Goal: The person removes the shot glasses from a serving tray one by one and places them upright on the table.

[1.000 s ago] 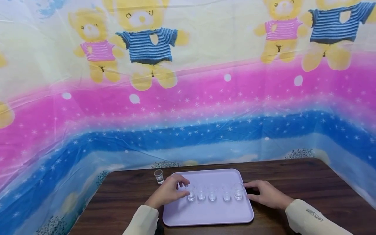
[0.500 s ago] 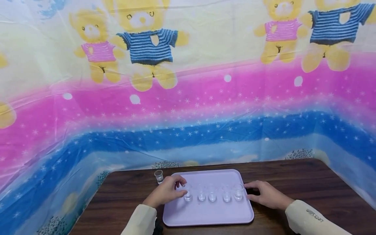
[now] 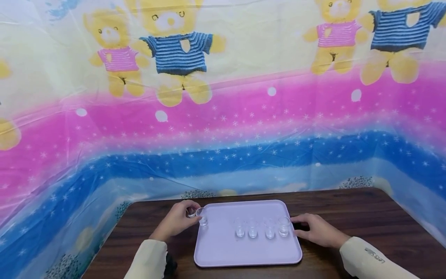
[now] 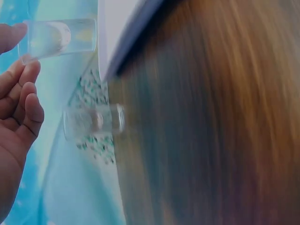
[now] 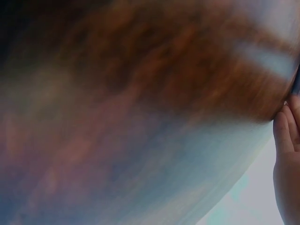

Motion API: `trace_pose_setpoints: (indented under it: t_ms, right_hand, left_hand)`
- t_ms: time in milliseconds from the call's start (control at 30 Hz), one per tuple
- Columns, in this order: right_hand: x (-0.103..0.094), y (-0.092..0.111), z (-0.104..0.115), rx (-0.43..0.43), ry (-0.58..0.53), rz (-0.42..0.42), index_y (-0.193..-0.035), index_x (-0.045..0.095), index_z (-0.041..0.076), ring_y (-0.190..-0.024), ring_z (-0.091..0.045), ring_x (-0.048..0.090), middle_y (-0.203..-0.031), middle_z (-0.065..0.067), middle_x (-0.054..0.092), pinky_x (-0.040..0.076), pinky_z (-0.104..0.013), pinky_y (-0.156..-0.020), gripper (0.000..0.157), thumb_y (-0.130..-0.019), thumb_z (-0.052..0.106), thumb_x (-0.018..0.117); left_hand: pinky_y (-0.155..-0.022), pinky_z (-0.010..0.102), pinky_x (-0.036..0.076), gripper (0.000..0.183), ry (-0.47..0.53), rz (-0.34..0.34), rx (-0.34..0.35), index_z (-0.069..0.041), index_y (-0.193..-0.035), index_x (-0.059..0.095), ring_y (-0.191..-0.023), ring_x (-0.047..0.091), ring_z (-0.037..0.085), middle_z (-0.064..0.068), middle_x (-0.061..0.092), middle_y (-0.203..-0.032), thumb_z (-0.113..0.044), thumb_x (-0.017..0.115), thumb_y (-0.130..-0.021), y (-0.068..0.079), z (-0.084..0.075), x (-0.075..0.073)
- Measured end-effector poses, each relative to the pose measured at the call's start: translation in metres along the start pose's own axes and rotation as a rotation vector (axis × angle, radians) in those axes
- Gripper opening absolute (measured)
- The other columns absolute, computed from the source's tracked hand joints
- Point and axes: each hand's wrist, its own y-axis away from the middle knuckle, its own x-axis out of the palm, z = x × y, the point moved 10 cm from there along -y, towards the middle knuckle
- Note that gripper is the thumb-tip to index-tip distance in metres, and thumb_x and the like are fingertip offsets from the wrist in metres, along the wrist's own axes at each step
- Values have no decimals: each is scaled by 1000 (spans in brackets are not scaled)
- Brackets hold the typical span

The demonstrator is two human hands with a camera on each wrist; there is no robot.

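My left hand [image 3: 177, 219] pinches a small clear shot glass [image 3: 203, 222] near its rim, upright at the left edge of the lilac tray [image 3: 223, 252]. In the left wrist view, thumb and fingertips meet the rim of that shot glass [image 4: 61, 37]. A second shot glass [image 4: 96, 119] stands on the table beyond the tray, mostly hidden by the left hand in the head view. Several more shot glasses [image 3: 252, 229] stand in a row on the tray. At the tray's right edge, my right hand [image 3: 318, 230] lies with fingers extended, close to the rightmost shot glass [image 3: 283, 228].
The dark wooden table [image 3: 362, 217] carries the tray. Behind it hangs a curtain [image 3: 244, 116] printed with bears and snowflakes, reaching down around the table's back edge.
The left hand has moved left with the pinched shot glass, away from the row to the tray's left edge. The right hand has stayed at the tray's right edge.
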Motion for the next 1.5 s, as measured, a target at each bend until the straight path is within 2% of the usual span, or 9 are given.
trace_pose_setpoints:
  t_ms: [200,400,800,933,1133,1333,1500]
  right_hand:
    - [0,0,-1,9,-2,0,-124,62,10,-112,-29,55,-120,-7,61,47,-45,-88,46,-85,34,70]
    - [0,0,1,0,-3,8,-124,62,9,-112,-29,55,-120,-7,61,47,-45,-87,47,-85,34,70]
    - [0,1,1,24,-9,9,-124,62,10,-113,-29,54,-120,-8,61,46,-47,-88,46,-85,34,70]
    - [0,0,1,22,0,5,-124,62,11,-112,-29,55,-120,-7,61,46,-47,-88,46,-85,34,70]
    - [-2,1,2,24,-2,3,-124,62,10,-113,-30,54,-120,-8,60,46,-47,-88,46,-85,33,70]
    - [-1,1,1,29,-10,13,-124,62,9,-113,-31,54,-121,-9,60,46,-47,-89,45,-85,31,70]
    - [-1,1,3,16,-7,12,-124,61,9,-113,-31,54,-121,-10,60,46,-46,-88,46,-86,32,70]
  left_hand:
    - [-62,27,46,25,-6,-39,-60,-3,-98,67,-73,53,14,3,60,-86,-13,77,-78,9,24,-13]
    - [-61,28,45,24,-26,-70,-109,-2,-98,66,-71,52,13,2,60,-84,-12,77,-79,17,40,-21]
    - [-64,31,46,22,-67,-91,-218,-2,-97,65,-72,53,11,2,61,-85,-10,76,-79,16,59,-19]
    - [-64,31,47,23,-69,-102,-228,-1,-97,66,-73,55,12,3,62,-85,-10,76,-78,14,61,-19]
    - [-65,32,48,23,-62,-110,-209,1,-97,65,-75,58,15,6,62,-87,-7,76,-78,13,59,-19]
    - [-64,32,46,26,-95,-120,-203,0,-99,66,-74,53,16,4,59,-87,-11,77,-78,13,56,-20]
    - [-66,35,47,29,-117,-159,-142,0,-101,66,-77,54,19,7,58,-89,-13,78,-77,9,37,-28]
